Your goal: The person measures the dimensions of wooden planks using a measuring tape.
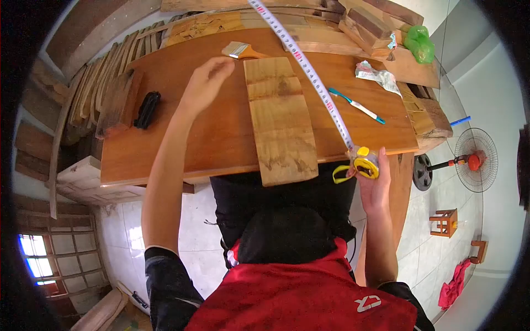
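Note:
My right hand (375, 185) is wrapped round a tape measure (365, 164) with a clear and yellow case and a yellow strap. Its white blade (313, 77) runs out up and to the left, past the top edge of the view. Between my arms a wooden board (281, 121) with dark stains lies on the table, its near end sticking out over the front edge. My left hand (207, 80) hovers by the board's far left corner, fingers loosely bent and holding nothing. Just beyond those fingers is a paintbrush (243, 51) with an orange handle.
On the brown table (215, 138) are a black object (147, 110) at left, a blue and white toothbrush (358, 105) and a crumpled wrapper (378, 77) at right. Timber pieces (364, 30) and a green plastic bag (419, 44) lie behind. A fan (475, 160) stands at right.

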A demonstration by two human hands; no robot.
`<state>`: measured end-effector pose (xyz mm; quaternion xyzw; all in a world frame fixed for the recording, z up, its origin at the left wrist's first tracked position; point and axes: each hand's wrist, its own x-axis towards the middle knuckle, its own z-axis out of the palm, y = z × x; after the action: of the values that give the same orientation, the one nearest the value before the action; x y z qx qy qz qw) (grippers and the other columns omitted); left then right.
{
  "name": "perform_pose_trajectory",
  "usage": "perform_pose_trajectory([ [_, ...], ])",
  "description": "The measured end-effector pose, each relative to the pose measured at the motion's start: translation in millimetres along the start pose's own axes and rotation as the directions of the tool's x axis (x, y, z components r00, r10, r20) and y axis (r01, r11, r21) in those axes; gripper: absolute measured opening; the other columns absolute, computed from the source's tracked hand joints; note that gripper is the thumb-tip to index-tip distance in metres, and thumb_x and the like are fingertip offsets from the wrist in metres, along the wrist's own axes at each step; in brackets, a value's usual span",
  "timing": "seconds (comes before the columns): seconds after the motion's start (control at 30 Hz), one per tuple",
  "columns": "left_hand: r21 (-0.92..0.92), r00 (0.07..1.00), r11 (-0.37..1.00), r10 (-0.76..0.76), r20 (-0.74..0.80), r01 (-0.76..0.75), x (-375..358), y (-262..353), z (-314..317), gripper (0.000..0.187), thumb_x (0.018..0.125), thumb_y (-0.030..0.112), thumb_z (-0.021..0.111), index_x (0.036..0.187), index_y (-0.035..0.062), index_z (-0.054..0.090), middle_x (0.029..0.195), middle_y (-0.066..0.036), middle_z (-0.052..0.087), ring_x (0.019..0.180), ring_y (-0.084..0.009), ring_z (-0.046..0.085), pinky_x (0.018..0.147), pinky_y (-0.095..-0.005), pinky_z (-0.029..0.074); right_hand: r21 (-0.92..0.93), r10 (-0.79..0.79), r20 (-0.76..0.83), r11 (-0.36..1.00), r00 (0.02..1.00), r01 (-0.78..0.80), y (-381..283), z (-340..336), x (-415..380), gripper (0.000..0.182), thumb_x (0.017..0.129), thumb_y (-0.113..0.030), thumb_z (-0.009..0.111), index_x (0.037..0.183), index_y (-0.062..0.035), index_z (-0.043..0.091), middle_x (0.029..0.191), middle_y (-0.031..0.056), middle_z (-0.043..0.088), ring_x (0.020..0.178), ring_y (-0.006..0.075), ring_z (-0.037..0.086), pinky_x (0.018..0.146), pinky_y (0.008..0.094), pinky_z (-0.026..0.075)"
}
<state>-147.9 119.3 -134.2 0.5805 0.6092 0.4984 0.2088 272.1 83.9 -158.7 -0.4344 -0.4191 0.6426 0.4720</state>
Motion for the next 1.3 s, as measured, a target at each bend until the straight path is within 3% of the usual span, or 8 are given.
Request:
perform_pose_trajectory([
  [0.07,-0.15,0.99,0.979,-0.137,0.041,0.141,30.8,-7.3,-3.2,0.048,0.105,0.04,0.049,0.127,-0.0001,0.063,0.125,-0.011,0.067,0.115,-0.0216,0.061,0.102,-0.0345,0.046,-0.07,-0.025,-0.068,0.997,0.997,0.02,6.2,0.8,4.1,0.063,0.105,-0.055,0.035,0.105,-0.0006,0.066,0.088,0.0116,0.068,0.077,0.0203,0.062,0.073,0.0348,0.047],
  [0.27,-0.262,0.958,0.935,-0.181,0.222,0.238,70.4,-32.8,8.0,0.07,0.104,0.057,0.034,0.126,-0.0021,0.064,0.124,-0.017,0.068,0.117,-0.0231,0.062,0.101,-0.0369,0.046,-0.249,0.164,0.09,0.959,0.982,-0.137,-8.3,7.8,0.0,0.066,0.106,-0.054,0.029,0.105,0.0015,0.066,0.083,0.01,0.068,0.073,0.0203,0.064,0.074,0.0324,0.05],
  [0.37,-0.129,0.952,0.977,-0.129,0.278,0.169,73.6,-42.6,15.7,0.064,0.104,0.052,0.04,0.122,-0.0027,0.067,0.121,-0.017,0.069,0.117,-0.0231,0.061,0.102,-0.036,0.045,-0.32,0.191,0.096,0.935,0.977,-0.151,-8.6,10.3,-7.7,0.069,0.107,-0.053,0.026,0.11,0.004,0.065,0.083,0.011,0.068,0.072,0.0204,0.065,0.074,0.0318,0.051],
  [0.4,-0.086,0.963,0.995,-0.034,0.268,0.059,72.4,-49.6,18.1,0.048,0.104,0.039,0.051,0.119,-0.003,0.068,0.118,-0.015,0.07,0.114,-0.0199,0.062,0.1,-0.0335,0.047,-0.336,0.192,0.089,0.929,0.977,-0.152,-7.8,7.9,-12.2,0.069,0.107,-0.052,0.025,0.111,0.0044,0.064,0.083,0.0111,0.067,0.073,0.0204,0.065,0.074,0.0317,0.052],
  [0.53,-0.151,0.969,0.975,-0.13,0.211,0.163,62.7,-51.9,24.4,0.028,0.1,0.022,0.061,0.116,0.001,0.071,0.107,-0.006,0.072,0.097,-0.0105,0.062,0.088,-0.0246,0.047,-0.384,0.169,0.088,0.915,0.982,-0.123,-27.4,29.0,-33.6,0.071,0.105,-0.058,0.027,0.124,0.0034,0.057,0.097,0.0142,0.066,0.077,0.0215,0.066,0.073,0.0318,0.053],
  [0.73,-0.092,0.962,0.991,-0.069,0.265,0.097,61.4,-56.6,1.6,0.029,0.095,0.019,0.069,0.118,0.0018,0.069,0.106,-0.009,0.073,0.097,-0.0151,0.068,0.088,-0.0279,0.053,-0.231,0.121,0.024,0.966,0.992,-0.112,-6.6,60.3,-62.5,0.074,0.101,-0.064,0.034,0.132,0.0012,0.049,0.102,0.016,0.065,0.079,0.0217,0.064,0.073,0.0335,0.054],
  [0.97,0.047,0.988,0.988,-0.151,0.022,0.149,-7.1,-30.4,-26.7,0.022,0.093,0.015,0.071,0.108,-0.0007,0.069,0.101,-0.011,0.073,0.095,-0.016,0.069,0.086,-0.0289,0.054,-0.332,0.037,0.174,0.943,0.984,0.023,-4.3,28.0,-55.6,0.068,0.1,-0.058,0.046,0.129,0.003,0.053,0.112,0.017,0.065,0.085,0.0184,0.063,0.076,0.0317,0.052],
  [1.3,0.04,0.902,0.988,-0.122,-0.414,0.152,-126.6,-2.8,1.1,0.022,0.091,0.016,0.073,0.106,-0.001,0.069,0.097,-0.012,0.073,0.088,-0.015,0.067,0.083,-0.028,0.052,-0.463,-0.12,0.233,0.859,0.965,0.218,-44.3,-20.9,37.5,0.053,0.098,-0.048,0.053,0.112,0.0005,0.069,0.098,0.0067,0.07,0.089,0.0134,0.061,0.078,0.027,0.046],
])
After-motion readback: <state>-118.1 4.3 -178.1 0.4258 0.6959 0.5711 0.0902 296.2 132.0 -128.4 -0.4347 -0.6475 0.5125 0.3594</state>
